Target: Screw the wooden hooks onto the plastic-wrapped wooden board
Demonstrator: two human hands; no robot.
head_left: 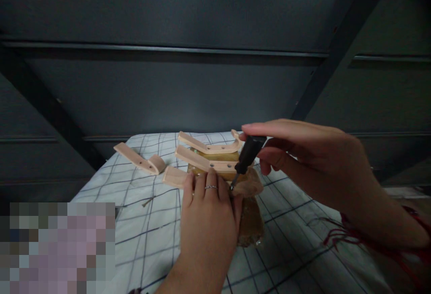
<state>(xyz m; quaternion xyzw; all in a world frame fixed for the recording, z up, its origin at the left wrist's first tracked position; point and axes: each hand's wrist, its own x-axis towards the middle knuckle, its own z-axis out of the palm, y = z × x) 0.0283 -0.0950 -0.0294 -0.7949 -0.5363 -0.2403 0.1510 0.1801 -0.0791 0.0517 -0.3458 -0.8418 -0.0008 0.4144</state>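
Note:
My left hand (208, 213), a ring on one finger, presses down on a brown wooden block (251, 222) and on a pale wooden hook piece (205, 164) that lies across it. My right hand (313, 164) is closed round a small black-handled screwdriver (247, 155). Its tip points down at the wood just right of my left fingers. A second pale hook piece (208, 145) lies right behind the first.
A third pale wooden hook (139, 159) lies apart at the left on the white checked cloth (144, 235). Dark panelled walls and slanted beams rise behind. A blurred patch covers the lower left corner. Red threads (340, 235) lie at the right.

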